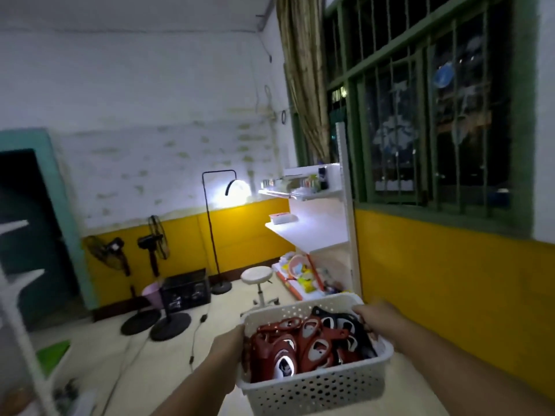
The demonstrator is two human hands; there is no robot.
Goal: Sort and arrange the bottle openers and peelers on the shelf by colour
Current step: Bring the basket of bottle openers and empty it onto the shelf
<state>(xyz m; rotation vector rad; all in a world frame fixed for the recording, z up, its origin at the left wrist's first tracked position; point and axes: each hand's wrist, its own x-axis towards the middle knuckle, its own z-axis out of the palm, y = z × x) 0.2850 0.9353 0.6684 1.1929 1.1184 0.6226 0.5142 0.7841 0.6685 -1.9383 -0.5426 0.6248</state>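
A dim room with a pale floor point(99, 355), white walls over a yellow band, and a barred green window point(420, 115) above and to the right of the hands, a curtain point(303, 70) bunched at its left edge.

Both hands carry a white perforated basket point(315, 388) between them, held in the air. The left hand point(229, 346) grips the basket's left wall, fingers curled round it. The right hand point(375, 315) grips the far right corner, fingers hooked over the rim.

Inside the basket lies a loose pile: red bottle openers point(312, 346) fill the side nearer the left hand, and black bottle openers point(339, 321) lie on the side under the right hand. Whether any peelers are mixed in cannot be told.

Well beyond the hands, against the window wall, stands a white shelf point(309, 229) with small goods on its upper and bottom levels. Between it and the hands is a round white stool point(256, 274). Farther off to the left of the left hand are a lit floor lamp point(232, 186), a black crate point(184, 291), a purple bucket point(151, 292) and two standing fans point(156, 241).
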